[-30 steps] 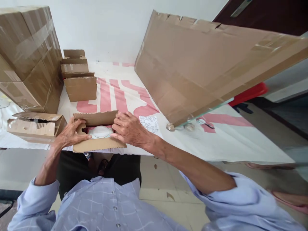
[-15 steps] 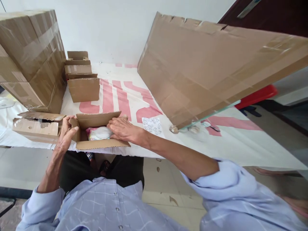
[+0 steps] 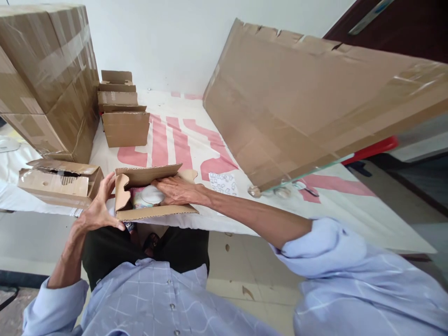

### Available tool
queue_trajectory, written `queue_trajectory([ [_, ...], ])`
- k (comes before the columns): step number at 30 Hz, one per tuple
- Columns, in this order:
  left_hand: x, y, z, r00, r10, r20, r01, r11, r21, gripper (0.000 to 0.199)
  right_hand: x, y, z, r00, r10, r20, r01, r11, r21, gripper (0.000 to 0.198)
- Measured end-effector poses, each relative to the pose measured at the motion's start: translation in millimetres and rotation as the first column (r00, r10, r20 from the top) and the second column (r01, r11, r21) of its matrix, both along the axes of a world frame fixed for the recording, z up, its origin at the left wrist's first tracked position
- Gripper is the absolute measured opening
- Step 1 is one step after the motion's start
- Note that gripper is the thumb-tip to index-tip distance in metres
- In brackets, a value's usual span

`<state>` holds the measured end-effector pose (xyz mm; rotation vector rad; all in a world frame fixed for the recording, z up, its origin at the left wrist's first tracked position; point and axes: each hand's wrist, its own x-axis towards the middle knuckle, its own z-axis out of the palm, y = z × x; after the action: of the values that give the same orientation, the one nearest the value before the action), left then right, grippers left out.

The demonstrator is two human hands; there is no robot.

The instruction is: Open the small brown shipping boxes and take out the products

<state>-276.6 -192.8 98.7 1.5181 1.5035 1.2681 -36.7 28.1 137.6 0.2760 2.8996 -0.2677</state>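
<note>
In front of me at the table's near edge stands an open cardboard box [image 3: 154, 213], its flaps raised. Inside lie a colourful printed packet [image 3: 139, 197] and a white rounded item [image 3: 152, 194] whose kind I cannot make out. My right hand [image 3: 175, 190] reaches into the box from the right, fingers stretched out flat beside the white item, tips partly hidden. At the box's left end is my left hand [image 3: 98, 207], open, thumb and fingers spread apart around that end and holding nothing.
Another cardboard box [image 3: 56, 184] lies left of my left hand. Small open boxes [image 3: 126, 129] stand behind, beside large taped cartons [image 3: 42, 70]. A big cardboard sheet [image 3: 297, 102] leans at the right. A printed paper [image 3: 223, 184] lies on the tablecloth [image 3: 245, 219].
My left hand has let go of the box's left flap and spread open beside it. My right hand has moved from the box's right end deeper inside. The view has shifted slightly.
</note>
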Motion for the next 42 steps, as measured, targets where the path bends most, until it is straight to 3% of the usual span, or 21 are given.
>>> queue_trajectory([
  [5, 5, 7, -7.6, 0.988, 0.12, -0.1, -0.111, 0.989, 0.094, 0.134, 0, -8, 15, 0.993, -0.025, -0.118, 0.007, 0.988, -0.155, 0.03],
  [10, 5, 15, -0.7, 0.987, 0.08, -0.136, -0.078, 0.997, 0.02, 0.138, 8, -8, 42, 0.96, -0.12, -0.253, 0.08, 0.984, -0.16, 0.042],
  [13, 4, 17, 3.0, 0.984, 0.086, -0.153, -0.09, 0.996, -0.019, 0.142, 20, 1, 70, 0.916, -0.205, -0.346, 0.113, 0.957, -0.268, 0.042],
  [16, -4, 12, 16.7, 0.984, 0.057, -0.171, -0.064, 0.997, -0.035, 0.149, 36, 16, 99, 0.843, -0.344, -0.414, 0.122, 0.871, -0.476, 0.045],
  [20, -16, 21, 66.1, 0.965, 0.092, -0.247, -0.047, 0.982, 0.181, 0.119, 46, 42, 117, 0.748, -0.504, -0.432, 0.058, 0.698, -0.713, 0.048],
  [24, 0, 67, 114.6, 0.89, 0.011, -0.457, 0.131, 0.952, 0.278, 0.11, 35, 57, 109, 0.738, -0.592, -0.323, -0.003, 0.476, -0.879, 0.052],
  [26, 12, 89, 127.1, 0.913, -0.051, -0.404, 0.164, 0.954, 0.25, 0.103, 28, 59, 102, 0.718, -0.638, -0.278, -0.038, 0.362, -0.931, 0.056],
  [28, 19, 104, 135.1, 0.963, -0.057, -0.263, 0.123, 0.962, 0.243, 0.096, 24, 57, 100, 0.666, -0.677, -0.313, -0.146, 0.293, -0.945, 0.061],
  [30, 23, 112, 142.8, 0.994, -0.019, -0.11, 0.049, 0.96, 0.276, 0.088, 22, 54, 101, 0.599, -0.682, -0.418, -0.311, 0.283, -0.907, 0.069],
  [34, 23, 126, 157.2, 0.996, 0.057, 0.069, -0.077, 0.938, 0.339, 0.074, 8, 51, 102, 0.465, -0.644, -0.607, -0.529, 0.347, -0.774, 0.077],
  [37, 18, 141, 156.6, 0.99, 0.063, 0.126, -0.098, 0.95, 0.295, 0.074, -13, 62, 92, 0.409, -0.671, -0.619, -0.564, 0.348, -0.749, 0.074],
  [42, -8, 170, 132.7, 0.962, 0.08, 0.261, -0.084, 0.996, 0.005, 0.076, -47, 97, 57, 0.436, -0.748, -0.501, -0.499, 0.262, -0.826, 0.069],
])
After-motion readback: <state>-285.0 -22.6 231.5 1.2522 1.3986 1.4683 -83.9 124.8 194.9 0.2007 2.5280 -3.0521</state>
